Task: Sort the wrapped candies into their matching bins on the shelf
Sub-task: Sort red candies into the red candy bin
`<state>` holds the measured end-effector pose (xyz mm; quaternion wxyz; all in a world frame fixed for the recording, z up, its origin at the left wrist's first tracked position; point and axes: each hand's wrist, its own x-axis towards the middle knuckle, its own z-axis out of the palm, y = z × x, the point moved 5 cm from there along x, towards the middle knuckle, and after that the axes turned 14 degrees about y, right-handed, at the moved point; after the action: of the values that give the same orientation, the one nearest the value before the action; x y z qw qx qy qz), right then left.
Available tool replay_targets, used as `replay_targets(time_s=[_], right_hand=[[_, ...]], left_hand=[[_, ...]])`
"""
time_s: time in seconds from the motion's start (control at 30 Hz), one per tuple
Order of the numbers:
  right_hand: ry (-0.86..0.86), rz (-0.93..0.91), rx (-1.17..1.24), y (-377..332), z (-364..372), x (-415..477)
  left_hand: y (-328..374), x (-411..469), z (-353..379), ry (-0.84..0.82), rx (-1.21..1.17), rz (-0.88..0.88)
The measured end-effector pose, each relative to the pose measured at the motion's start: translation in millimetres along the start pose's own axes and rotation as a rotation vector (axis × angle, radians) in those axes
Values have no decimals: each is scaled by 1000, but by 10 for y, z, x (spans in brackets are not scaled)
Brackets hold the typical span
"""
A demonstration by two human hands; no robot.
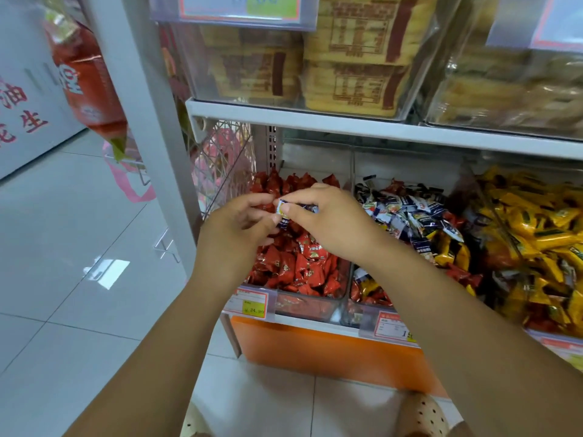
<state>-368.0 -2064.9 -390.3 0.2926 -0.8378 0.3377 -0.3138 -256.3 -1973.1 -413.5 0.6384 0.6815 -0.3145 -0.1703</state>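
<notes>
Both hands meet above the left clear bin (310, 302), which is full of red wrapped candies (299, 263). My right hand (328, 219) pinches a small blue-and-white wrapped candy (285, 209) between thumb and fingers. My left hand (236, 225) has curled fingers touching the same candy's lower end. The middle bin (353, 291) holds mostly blue-and-white candies (407, 209) mixed with red and yellow ones. Yellow wrapped candies (536, 234) fill the bin on the right.
An upper shelf (347, 121) carries clear boxes of yellow-brown packets (347, 58). Price tags (250, 302) hang on the bin fronts above an orange base panel (315, 351). A white upright post (148, 121) and a wire basket (220, 165) stand at left. Tiled floor stretches leftward.
</notes>
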Motion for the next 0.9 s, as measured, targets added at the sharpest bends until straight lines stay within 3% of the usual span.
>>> replay_targets(time_s=[0.27, 0.4, 0.7, 0.83, 0.9], right_hand=[[176, 9, 25, 142, -386, -164], [183, 122, 111, 322, -560, -238], [227, 233, 241, 450, -653, -137], [469, 277, 48, 654, -1029, -43], [464, 286, -116, 795, -1181, -26]], left_hand=[[111, -37, 308, -154, -110, 30], [163, -66, 509, -198, -120, 31], [165, -30, 478, -91, -113, 25], [83, 45, 387, -83, 75, 126], [49, 72, 358, -114, 190, 200]])
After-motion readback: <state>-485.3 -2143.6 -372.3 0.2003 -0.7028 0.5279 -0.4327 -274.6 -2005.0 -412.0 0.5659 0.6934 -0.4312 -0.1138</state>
